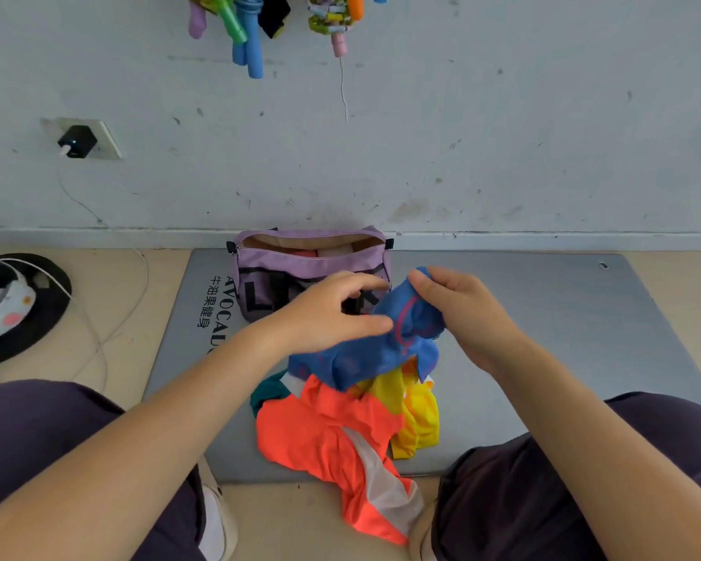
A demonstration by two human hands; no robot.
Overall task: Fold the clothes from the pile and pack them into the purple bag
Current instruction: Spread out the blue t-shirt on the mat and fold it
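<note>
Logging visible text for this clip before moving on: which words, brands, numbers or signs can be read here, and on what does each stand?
"AVOCAD", cut off by the left forearm: printed on the grey exercise mat.
"牛油果健身": Chinese characters beside it on the same mat.
"L" and part of "K": large black letters on the purple fabric bag; the left hand hides the rest.
Pink marking on the blue garment: crumpled, not readable.
No numbers seen.

The grey mat point(543, 317) reads "AVOCAD" beside Chinese characters; the purple bag point(300, 265) shows big black letters, partly hidden.
</note>
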